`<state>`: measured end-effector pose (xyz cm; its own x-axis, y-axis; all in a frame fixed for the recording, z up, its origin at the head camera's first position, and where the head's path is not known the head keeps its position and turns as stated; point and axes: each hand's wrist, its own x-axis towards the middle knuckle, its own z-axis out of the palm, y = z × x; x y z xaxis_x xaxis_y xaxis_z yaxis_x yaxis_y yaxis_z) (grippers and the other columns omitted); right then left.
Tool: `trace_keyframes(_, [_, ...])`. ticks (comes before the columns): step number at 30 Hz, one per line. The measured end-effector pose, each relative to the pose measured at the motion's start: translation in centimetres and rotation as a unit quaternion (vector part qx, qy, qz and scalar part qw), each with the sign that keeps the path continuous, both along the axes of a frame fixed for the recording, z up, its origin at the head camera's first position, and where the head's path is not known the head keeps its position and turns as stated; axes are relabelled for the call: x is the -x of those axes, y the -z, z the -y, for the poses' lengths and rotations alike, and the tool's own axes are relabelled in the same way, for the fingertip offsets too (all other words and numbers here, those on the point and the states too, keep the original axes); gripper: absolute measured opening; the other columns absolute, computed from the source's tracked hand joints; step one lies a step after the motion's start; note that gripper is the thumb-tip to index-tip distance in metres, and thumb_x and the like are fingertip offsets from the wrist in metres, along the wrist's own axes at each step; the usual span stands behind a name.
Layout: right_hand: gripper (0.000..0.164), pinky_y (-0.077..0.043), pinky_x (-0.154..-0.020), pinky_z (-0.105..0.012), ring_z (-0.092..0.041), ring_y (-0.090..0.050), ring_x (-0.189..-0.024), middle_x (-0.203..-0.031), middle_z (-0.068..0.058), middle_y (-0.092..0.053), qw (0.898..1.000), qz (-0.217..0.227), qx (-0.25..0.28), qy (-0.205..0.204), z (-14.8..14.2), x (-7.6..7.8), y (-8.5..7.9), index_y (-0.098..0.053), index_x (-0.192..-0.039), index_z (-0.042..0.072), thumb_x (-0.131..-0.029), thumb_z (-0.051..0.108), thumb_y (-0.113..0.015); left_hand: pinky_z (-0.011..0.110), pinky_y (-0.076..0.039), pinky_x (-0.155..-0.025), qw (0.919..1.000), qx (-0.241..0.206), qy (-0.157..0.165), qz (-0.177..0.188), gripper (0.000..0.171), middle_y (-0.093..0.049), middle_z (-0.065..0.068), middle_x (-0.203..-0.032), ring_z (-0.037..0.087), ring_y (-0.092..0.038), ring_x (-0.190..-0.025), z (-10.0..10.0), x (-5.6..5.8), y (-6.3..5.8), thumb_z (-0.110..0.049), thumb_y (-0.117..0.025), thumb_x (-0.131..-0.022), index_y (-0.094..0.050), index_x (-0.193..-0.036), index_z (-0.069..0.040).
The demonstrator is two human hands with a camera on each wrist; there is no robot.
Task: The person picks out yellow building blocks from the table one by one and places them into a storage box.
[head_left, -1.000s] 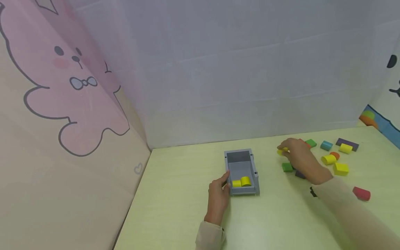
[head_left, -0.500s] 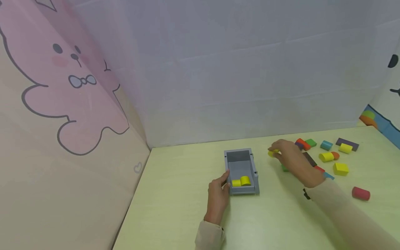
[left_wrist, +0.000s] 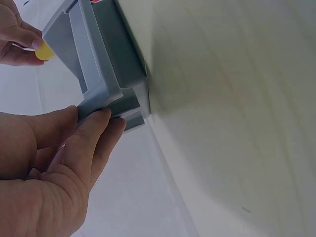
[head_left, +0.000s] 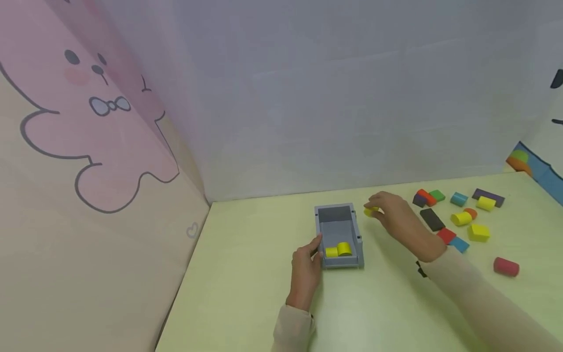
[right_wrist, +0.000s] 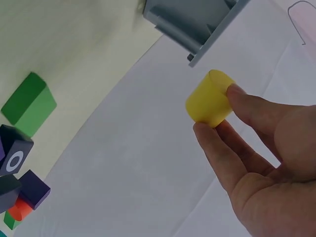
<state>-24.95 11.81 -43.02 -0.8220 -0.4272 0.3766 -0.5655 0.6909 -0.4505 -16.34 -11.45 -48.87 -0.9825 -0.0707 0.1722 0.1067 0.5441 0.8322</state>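
Note:
A grey plastic bin (head_left: pixel 335 214) stands on the table in the head view, with two yellow blocks (head_left: pixel 344 249) at its near end. My left hand (head_left: pixel 306 269) pinches its left rim, thumb on one side and fingers on the other, as the left wrist view shows on the bin wall (left_wrist: pixel 118 44). To the right of the bin, raised over the table, my right hand (head_left: pixel 402 225) holds a yellow cylinder block (right_wrist: pixel 210 98) between thumb and fingertips. A corner of the bin (right_wrist: pixel 195 29) appears just beyond that cylinder in the right wrist view.
Several coloured blocks lie scattered at the right, among them a black slab (head_left: pixel 432 220), a yellow block (head_left: pixel 478 233) and a blue piece (head_left: pixel 459 199). Nearer the front is a red cylinder (head_left: pixel 506 267). A pale curtain (head_left: pixel 281 122) hangs along the table's back edge.
My right hand has carried the yellow cylinder block leftward from the scattered blocks to near the bin. The left hand keeps its hold on the rim. The head view has shifted slightly.

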Motion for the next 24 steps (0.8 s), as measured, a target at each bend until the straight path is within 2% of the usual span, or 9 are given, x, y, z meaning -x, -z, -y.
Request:
trace_keyframes(4, [0.023, -0.049, -0.08, -0.05, -0.032, -0.054, -0.094, -0.101, -0.016, -0.061, 1.0, -0.005, 0.0, -0.006, 0.6, 0.1, -0.4, -0.066, -0.097, 0.003, -0.074, -0.001, -0.07, 0.033, -0.043, -0.091, 1.0, 0.003, 0.001, 0.002, 0.045, -0.053, 0.001, -0.123, 0.008, -0.048, -0.107, 0.0, 0.2, -0.2, 0.004, -0.06, -0.083, -0.053, -0.125, -0.012])
trace_keyframes(11, [0.026, -0.047, -0.085, -0.051, -0.033, -0.052, -0.1, -0.106, -0.017, -0.06, 0.999, 0.027, -0.022, 0.0, 1.7, 0.0, -0.7, -0.065, -0.102, 0.002, -0.076, -0.001, -0.068, 0.032, -0.044, -0.09, 1.0, 0.003, -0.001, 0.008, 0.045, -0.052, 0.002, -0.124, 0.009, -0.048, -0.106, 0.0, 0.4, -0.3, 0.003, -0.06, -0.084, -0.052, -0.125, -0.013])
trace_keyframes(19, [0.023, -0.049, -0.082, -0.048, -0.029, -0.054, -0.096, -0.105, -0.014, -0.061, 1.0, 0.003, -0.006, -0.026, 2.7, -0.3, -0.2, -0.067, -0.097, 0.006, -0.075, -0.001, -0.07, 0.032, -0.045, -0.089, 1.0, 0.001, -0.001, 0.01, 0.046, -0.052, 0.002, -0.124, 0.009, -0.049, -0.106, 0.0, 0.3, -0.1, 0.003, -0.06, -0.084, -0.053, -0.125, -0.014])
trace_keyframes(24, [0.022, -0.049, -0.082, -0.046, -0.027, -0.055, -0.095, -0.102, -0.011, -0.061, 0.999, 0.005, -0.002, -0.039, 3.5, -0.6, 0.0, -0.068, -0.095, 0.008, -0.075, -0.002, -0.07, 0.033, -0.044, -0.09, 0.9999, -0.001, -0.001, 0.012, 0.045, -0.053, 0.002, -0.123, 0.008, -0.048, -0.106, 0.0, 0.1, 0.0, 0.003, -0.06, -0.084, -0.053, -0.125, -0.013])
